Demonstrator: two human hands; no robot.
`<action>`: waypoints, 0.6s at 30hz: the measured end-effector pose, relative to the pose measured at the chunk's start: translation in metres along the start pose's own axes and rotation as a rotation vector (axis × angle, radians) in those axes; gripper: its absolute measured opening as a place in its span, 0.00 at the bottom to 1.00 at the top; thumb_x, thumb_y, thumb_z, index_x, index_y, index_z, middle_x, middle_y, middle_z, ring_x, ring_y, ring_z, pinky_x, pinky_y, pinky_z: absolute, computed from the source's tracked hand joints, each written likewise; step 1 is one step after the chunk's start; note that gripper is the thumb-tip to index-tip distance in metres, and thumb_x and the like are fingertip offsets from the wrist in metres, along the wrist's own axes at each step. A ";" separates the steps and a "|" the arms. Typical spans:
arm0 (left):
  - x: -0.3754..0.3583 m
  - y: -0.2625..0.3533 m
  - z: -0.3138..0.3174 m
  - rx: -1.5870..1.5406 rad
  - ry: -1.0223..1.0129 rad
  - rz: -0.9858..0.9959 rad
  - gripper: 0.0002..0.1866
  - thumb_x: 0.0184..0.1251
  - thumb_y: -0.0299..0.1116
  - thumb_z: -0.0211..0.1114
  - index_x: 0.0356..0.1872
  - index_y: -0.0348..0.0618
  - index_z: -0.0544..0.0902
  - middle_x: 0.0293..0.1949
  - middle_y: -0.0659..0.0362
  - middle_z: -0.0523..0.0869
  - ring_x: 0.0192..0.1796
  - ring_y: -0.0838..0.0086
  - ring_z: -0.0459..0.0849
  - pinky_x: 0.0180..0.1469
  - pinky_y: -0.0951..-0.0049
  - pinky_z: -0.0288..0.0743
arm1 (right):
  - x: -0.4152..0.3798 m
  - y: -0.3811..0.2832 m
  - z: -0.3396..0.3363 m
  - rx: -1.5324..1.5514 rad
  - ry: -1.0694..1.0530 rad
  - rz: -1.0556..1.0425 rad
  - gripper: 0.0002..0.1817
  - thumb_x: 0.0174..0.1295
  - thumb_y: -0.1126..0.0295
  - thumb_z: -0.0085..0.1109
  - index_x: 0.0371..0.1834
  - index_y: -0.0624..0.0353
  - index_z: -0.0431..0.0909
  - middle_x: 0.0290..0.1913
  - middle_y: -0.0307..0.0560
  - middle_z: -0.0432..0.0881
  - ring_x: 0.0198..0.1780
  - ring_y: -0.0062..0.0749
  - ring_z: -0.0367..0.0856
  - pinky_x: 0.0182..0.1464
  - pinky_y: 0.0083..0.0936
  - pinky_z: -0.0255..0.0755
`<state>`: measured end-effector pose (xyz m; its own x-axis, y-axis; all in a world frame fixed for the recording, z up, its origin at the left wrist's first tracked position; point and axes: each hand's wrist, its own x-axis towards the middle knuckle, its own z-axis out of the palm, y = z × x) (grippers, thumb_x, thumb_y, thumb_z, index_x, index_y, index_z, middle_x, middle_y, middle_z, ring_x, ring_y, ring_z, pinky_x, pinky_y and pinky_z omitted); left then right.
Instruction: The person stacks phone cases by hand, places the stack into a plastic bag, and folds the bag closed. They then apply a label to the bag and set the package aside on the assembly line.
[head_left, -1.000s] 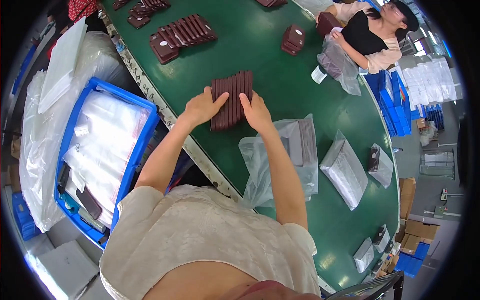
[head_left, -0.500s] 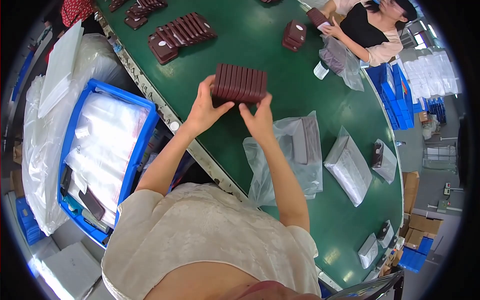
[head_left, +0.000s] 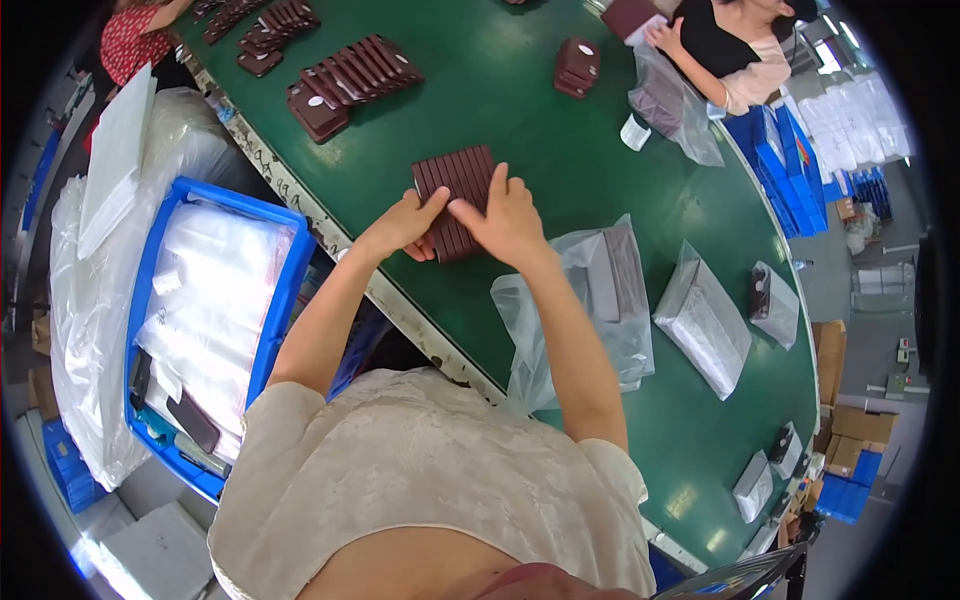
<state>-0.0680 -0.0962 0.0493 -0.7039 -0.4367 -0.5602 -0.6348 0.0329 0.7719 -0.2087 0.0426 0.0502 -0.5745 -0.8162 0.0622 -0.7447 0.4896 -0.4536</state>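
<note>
A stack of dark brown, flat, round-cornered pieces (head_left: 454, 168) stands on edge, its pieces pressed side by side, over the green table (head_left: 440, 310). My left hand (head_left: 407, 222) grips its left side, and my right hand (head_left: 508, 218) clasps the right side. Both thumbs lie across the near face and almost meet. Whether the stack's underside touches the table is hidden. Just right of my right forearm, an open clear plastic bag (head_left: 530, 310) lies with a brown-and-grey block of pieces (head_left: 618, 270) in it.
A leaning row of brown pieces (head_left: 365, 70) and a smaller brown stack (head_left: 577, 66) lie farther off. Filled bags (head_left: 703, 325) line the right side. Across the table a person (head_left: 735, 50) handles brown pieces. A blue crate (head_left: 295, 245) of plastic bags stands left.
My hands have drawn the stack slightly nearer and turned it, so its long edges now run more toward me. My thumbs have moved onto its face. The person opposite has shifted their piece.
</note>
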 end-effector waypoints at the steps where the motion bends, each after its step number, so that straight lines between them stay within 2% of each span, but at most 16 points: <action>1: 0.002 -0.007 0.003 -0.120 -0.014 0.026 0.44 0.71 0.67 0.53 0.56 0.24 0.65 0.37 0.44 0.84 0.34 0.62 0.89 0.30 0.67 0.86 | -0.014 -0.013 -0.005 -0.095 -0.011 -0.023 0.55 0.59 0.36 0.61 0.76 0.71 0.53 0.62 0.70 0.69 0.61 0.61 0.73 0.55 0.48 0.73; 2: 0.003 -0.013 0.006 -0.237 -0.033 0.051 0.43 0.72 0.67 0.53 0.56 0.25 0.65 0.37 0.46 0.84 0.33 0.64 0.89 0.28 0.69 0.85 | -0.024 -0.024 -0.007 -0.190 -0.022 -0.042 0.59 0.54 0.33 0.63 0.77 0.69 0.53 0.64 0.71 0.67 0.62 0.62 0.71 0.54 0.50 0.72; 3: 0.005 -0.014 0.009 -0.353 -0.054 0.080 0.43 0.72 0.67 0.53 0.56 0.25 0.65 0.37 0.47 0.84 0.33 0.67 0.88 0.26 0.70 0.84 | -0.029 -0.032 -0.006 -0.189 -0.012 -0.012 0.59 0.54 0.33 0.63 0.77 0.69 0.53 0.64 0.71 0.67 0.62 0.62 0.71 0.54 0.50 0.72; 5: 0.005 -0.009 0.018 -0.345 -0.037 0.099 0.42 0.73 0.66 0.53 0.55 0.26 0.66 0.37 0.49 0.84 0.32 0.68 0.88 0.27 0.71 0.84 | -0.036 -0.046 -0.003 -0.260 0.041 0.068 0.63 0.44 0.34 0.70 0.78 0.61 0.54 0.67 0.71 0.63 0.65 0.65 0.66 0.56 0.54 0.68; 7: -0.001 -0.006 0.033 -0.368 0.041 0.119 0.39 0.75 0.64 0.52 0.55 0.27 0.67 0.37 0.52 0.84 0.30 0.71 0.86 0.28 0.71 0.83 | -0.028 -0.041 0.001 -0.224 0.041 0.110 0.62 0.43 0.37 0.71 0.79 0.58 0.54 0.67 0.72 0.62 0.66 0.65 0.64 0.58 0.54 0.65; 8: -0.005 -0.009 0.040 -0.342 -0.010 0.116 0.39 0.75 0.64 0.52 0.55 0.27 0.67 0.37 0.52 0.84 0.30 0.71 0.86 0.28 0.71 0.83 | -0.027 -0.033 -0.003 -0.179 0.027 0.113 0.63 0.42 0.40 0.72 0.80 0.55 0.53 0.68 0.72 0.61 0.68 0.66 0.62 0.60 0.54 0.63; 9: -0.011 -0.013 0.044 -0.298 0.049 0.185 0.34 0.76 0.62 0.52 0.54 0.32 0.70 0.35 0.56 0.82 0.31 0.75 0.84 0.28 0.74 0.81 | -0.028 -0.023 -0.009 -0.177 0.039 0.171 0.63 0.42 0.40 0.72 0.80 0.55 0.53 0.68 0.72 0.61 0.68 0.66 0.62 0.60 0.54 0.63; 10: -0.018 -0.016 0.049 -0.258 0.105 0.256 0.30 0.77 0.60 0.52 0.53 0.38 0.74 0.33 0.61 0.81 0.32 0.78 0.81 0.29 0.77 0.78 | -0.029 -0.020 -0.026 -0.017 -0.064 0.235 0.61 0.43 0.44 0.71 0.81 0.56 0.52 0.68 0.70 0.63 0.67 0.62 0.64 0.62 0.51 0.63; 11: -0.026 -0.015 0.056 -0.242 0.058 0.259 0.30 0.77 0.60 0.52 0.53 0.38 0.74 0.33 0.61 0.81 0.32 0.78 0.81 0.29 0.77 0.78 | -0.031 -0.011 -0.041 0.141 -0.159 0.289 0.60 0.44 0.47 0.71 0.81 0.58 0.51 0.68 0.68 0.64 0.67 0.59 0.66 0.64 0.47 0.63; 12: -0.037 -0.013 0.060 -0.212 0.218 0.497 0.24 0.78 0.54 0.55 0.51 0.39 0.75 0.33 0.62 0.81 0.32 0.79 0.80 0.30 0.77 0.75 | -0.035 0.006 -0.051 0.141 -0.146 0.330 0.60 0.44 0.47 0.71 0.81 0.58 0.51 0.68 0.68 0.64 0.67 0.59 0.66 0.64 0.47 0.63; 13: -0.048 -0.010 0.066 -0.196 0.386 0.730 0.18 0.79 0.48 0.58 0.48 0.41 0.77 0.33 0.62 0.81 0.32 0.79 0.78 0.30 0.77 0.73 | -0.044 0.027 -0.062 0.631 -0.078 0.237 0.60 0.45 0.49 0.71 0.81 0.59 0.51 0.68 0.65 0.65 0.67 0.53 0.67 0.66 0.43 0.63; 14: -0.065 -0.001 0.078 -0.199 0.357 0.713 0.18 0.79 0.48 0.58 0.48 0.41 0.77 0.33 0.62 0.81 0.32 0.79 0.78 0.30 0.77 0.73 | -0.062 0.038 -0.075 1.120 -0.004 0.127 0.59 0.46 0.51 0.70 0.81 0.61 0.51 0.69 0.61 0.66 0.68 0.48 0.68 0.67 0.38 0.63; 16: -0.101 0.023 0.113 -0.053 0.436 0.843 0.15 0.73 0.41 0.66 0.47 0.39 0.78 0.37 0.56 0.83 0.34 0.74 0.82 0.34 0.73 0.77 | -0.107 0.053 -0.120 1.191 0.121 0.102 0.56 0.48 0.54 0.70 0.80 0.64 0.52 0.69 0.56 0.69 0.67 0.39 0.71 0.66 0.32 0.66; 18: -0.122 0.034 0.150 0.247 0.206 1.020 0.19 0.64 0.42 0.72 0.46 0.40 0.78 0.37 0.52 0.82 0.37 0.65 0.84 0.38 0.68 0.78 | -0.158 0.067 -0.156 1.165 0.282 0.104 0.54 0.49 0.57 0.69 0.79 0.66 0.53 0.68 0.56 0.71 0.66 0.39 0.73 0.65 0.33 0.68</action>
<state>-0.0516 0.0933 0.0993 -0.8859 -0.2426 0.3954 0.1602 0.6399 0.7515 -0.2208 0.2517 0.1485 -0.7761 -0.6220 0.1038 -0.0197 -0.1406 -0.9899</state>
